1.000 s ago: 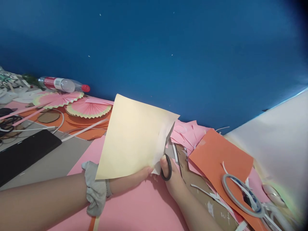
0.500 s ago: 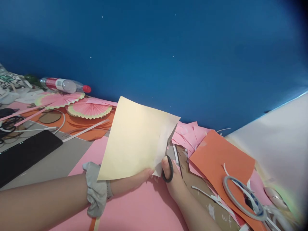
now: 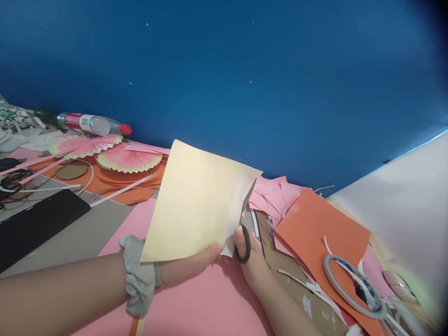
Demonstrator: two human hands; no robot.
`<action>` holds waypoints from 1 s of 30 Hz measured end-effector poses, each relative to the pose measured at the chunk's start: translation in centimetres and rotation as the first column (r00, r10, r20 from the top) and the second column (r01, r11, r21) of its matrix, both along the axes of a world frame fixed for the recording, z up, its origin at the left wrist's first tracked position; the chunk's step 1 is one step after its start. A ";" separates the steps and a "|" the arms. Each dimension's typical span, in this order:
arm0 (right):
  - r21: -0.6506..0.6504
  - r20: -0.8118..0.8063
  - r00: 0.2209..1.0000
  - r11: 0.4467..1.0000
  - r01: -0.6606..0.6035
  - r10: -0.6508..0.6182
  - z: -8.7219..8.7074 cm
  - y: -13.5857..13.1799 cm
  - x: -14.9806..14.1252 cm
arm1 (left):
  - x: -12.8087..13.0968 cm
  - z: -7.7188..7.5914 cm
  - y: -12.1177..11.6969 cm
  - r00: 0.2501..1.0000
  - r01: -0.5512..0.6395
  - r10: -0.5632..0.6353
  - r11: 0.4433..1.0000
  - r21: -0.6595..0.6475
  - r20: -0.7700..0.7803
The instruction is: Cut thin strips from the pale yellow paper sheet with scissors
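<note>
My left hand (image 3: 191, 264) pinches the lower edge of a cream sheet of paper (image 3: 196, 200) and holds it up over a large pink sheet (image 3: 196, 303). A grey scrunchie (image 3: 138, 275) sits on that wrist. My right hand (image 3: 254, 263) grips black-handled scissors (image 3: 244, 242); the thumb is through one loop. The blades are hidden behind the cream sheet, along a cut near its right edge.
Orange paper (image 3: 322, 228) with a tape ring (image 3: 352, 289) lies at right, among pink scraps (image 3: 271, 193) and white strips. Pink pleated paper fans (image 3: 129, 158), a plastic bottle (image 3: 93, 123) and a black flat object (image 3: 35, 224) lie at left. A blue wall (image 3: 245, 70) stands behind.
The cream sheet and both hands have shifted only slightly; the scissors stay at the sheet's right edge.
</note>
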State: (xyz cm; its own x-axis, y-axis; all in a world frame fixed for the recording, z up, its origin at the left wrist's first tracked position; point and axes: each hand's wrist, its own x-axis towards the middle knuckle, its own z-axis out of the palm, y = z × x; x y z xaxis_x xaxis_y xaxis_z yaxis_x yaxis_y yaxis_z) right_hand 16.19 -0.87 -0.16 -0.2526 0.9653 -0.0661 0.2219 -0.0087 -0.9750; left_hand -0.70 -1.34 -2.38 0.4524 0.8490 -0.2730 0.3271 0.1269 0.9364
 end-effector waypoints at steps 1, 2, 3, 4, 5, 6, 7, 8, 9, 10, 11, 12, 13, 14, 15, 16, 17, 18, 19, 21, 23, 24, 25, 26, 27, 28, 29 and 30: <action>0.009 -0.002 1.000 1.000 0.013 -0.013 0.1 0.0 0.0 | 0.0 0.0 0.0 1.000 0.004 -0.004 1.000 0.014 -0.002; 0.017 -0.007 1.000 0.999 0.031 -0.031 0.1 0.0 0.0 | 0.0 0.1 0.0 1.000 0.017 -0.017 0.999 0.031 0.006; 0.018 -0.012 0.999 0.999 0.045 -0.045 0.2 0.0 -0.1 | -0.1 0.2 0.0 0.999 0.030 -0.031 0.999 0.043 0.020; 0.014 -0.015 0.998 0.999 0.053 -0.053 0.2 -0.1 -0.1 | -0.1 0.2 0.0 0.999 0.039 -0.041 0.998 0.048 0.028; 0.002 -0.019 0.998 0.999 0.052 -0.052 0.3 -0.1 -0.1 | 0.0 0.2 0.0 0.999 0.037 -0.038 0.998 0.044 0.025; -0.012 -0.023 0.999 0.999 0.043 -0.043 0.3 -0.1 -0.2 | 0.0 0.2 0.0 1.000 0.027 -0.028 0.999 0.037 0.013; -0.023 -0.025 0.999 0.999 0.029 -0.030 0.3 -0.1 -0.2 | 0.0 0.2 0.0 1.000 0.013 -0.013 1.000 0.028 -0.006; -0.026 -0.025 0.999 0.999 0.018 -0.019 0.4 -0.1 -0.2 | 0.0 0.1 0.0 1.000 0.001 0.000 1.000 0.022 -0.026; -0.023 -0.026 1.000 1.000 0.011 -0.012 0.4 -0.1 -0.2 | 0.0 0.1 0.0 0.999 -0.006 0.007 1.000 0.021 -0.040; -0.013 -0.026 1.000 1.000 0.011 -0.012 0.4 -0.1 -0.2 | 0.1 0.2 0.0 0.999 0.001 0.000 1.000 0.021 -0.044; 0.001 -0.028 0.999 1.000 0.016 -0.016 0.5 -0.1 -0.2 | 0.1 0.3 0.0 0.999 0.014 -0.013 1.000 0.020 -0.038; 0.016 -0.031 0.999 1.000 0.027 -0.026 0.5 -0.1 -0.2 | 0.1 0.4 -0.1 0.999 0.027 -0.027 0.999 0.020 -0.024; 0.026 -0.033 0.999 0.999 0.036 -0.035 0.5 -0.1 -0.2 | 0.1 0.6 -0.1 0.999 0.037 -0.037 0.999 0.021 -0.009; 0.029 -0.031 0.999 0.999 0.044 -0.043 0.6 -0.1 -0.2 | 0.1 0.7 -0.2 0.999 0.037 -0.037 0.999 0.025 0.003; 0.027 -0.025 0.998 0.998 0.052 -0.052 0.6 -0.1 -0.2 | 0.1 0.8 -0.3 1.000 0.028 -0.029 0.999 0.029 0.008; 0.019 -0.013 0.998 0.998 0.062 -0.061 0.6 -0.1 -0.2 | 0.1 1.0 -0.4 1.000 0.015 -0.015 0.999 0.029 0.005; 0.006 0.000 0.998 0.998 0.067 -0.067 0.6 -0.1 -0.2 | 0.0 1.1 -0.4 1.000 0.000 0.000 1.000 0.025 -0.003; -0.005 0.011 0.997 0.998 0.070 -0.070 0.6 -0.1 -0.2 | 0.0 1.3 -0.5 1.000 -0.010 0.010 1.000 0.021 -0.012; -0.008 0.014 0.997 0.997 0.071 -0.071 0.6 -0.1 -0.2 | 0.0 1.5 -0.5 1.000 -0.014 0.014 1.000 0.018 -0.020; 0.008 0.007 0.998 0.998 0.069 -0.069 0.7 -0.1 -0.2 | 0.0 1.9 -0.6 1.000 0.005 -0.004 1.000 0.010 -0.026; 0.029 0.005 0.998 0.997 0.069 -0.069 0.7 -0.1 -0.2 | 0.0 2.2 -0.6 0.999 0.017 -0.017 1.000 -0.003 -0.038; 0.035 0.011 0.997 0.997 0.072 -0.073 0.7 -0.1 -0.2 | -0.1 2.2 -0.6 0.999 0.011 -0.011 1.000 -0.003 -0.047; 0.034 0.018 0.997 0.997 0.073 -0.074 0.8 -0.1 -0.2 | -0.1 2.2 -0.6 0.998 0.002 -0.001 1.000 0.003 -0.057; 0.030 0.020 0.997 0.997 0.071 -0.072 0.8 -0.1 -0.2 | -0.1 2.2 -0.6 0.998 -0.009 0.010 1.000 0.013 -0.066; 0.022 0.017 0.997 0.997 0.069 -0.069 0.7 -0.1 -0.2 | -0.1 2.1 -0.6 0.997 -0.018 0.020 1.000 0.025 -0.074; 0.015 0.011 0.998 0.998 0.067 -0.067 0.7 0.0 -0.2 | -0.2 2.1 -0.6 0.997 -0.018 0.020 0.999 0.034 -0.076; 0.011 0.002 0.998 0.998 0.065 -0.065 0.7 0.0 -0.3 | -0.2 2.0 -0.6 0.997 -0.011 0.014 0.999 0.037 -0.072; 0.009 -0.006 0.998 0.998 0.064 -0.064 0.7 0.0 -0.3 | -0.2 2.0 -0.6 0.998 -0.003 0.005 0.999 0.032 -0.066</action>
State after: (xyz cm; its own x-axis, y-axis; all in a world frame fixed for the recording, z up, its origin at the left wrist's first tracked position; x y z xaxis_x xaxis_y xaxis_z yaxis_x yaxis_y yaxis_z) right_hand 15.93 -0.90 0.51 -0.1902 0.9801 -0.0562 0.2156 -0.0141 -0.9764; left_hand -0.92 -1.98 -0.38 0.4309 0.8593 -0.2755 0.3883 0.0991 0.9162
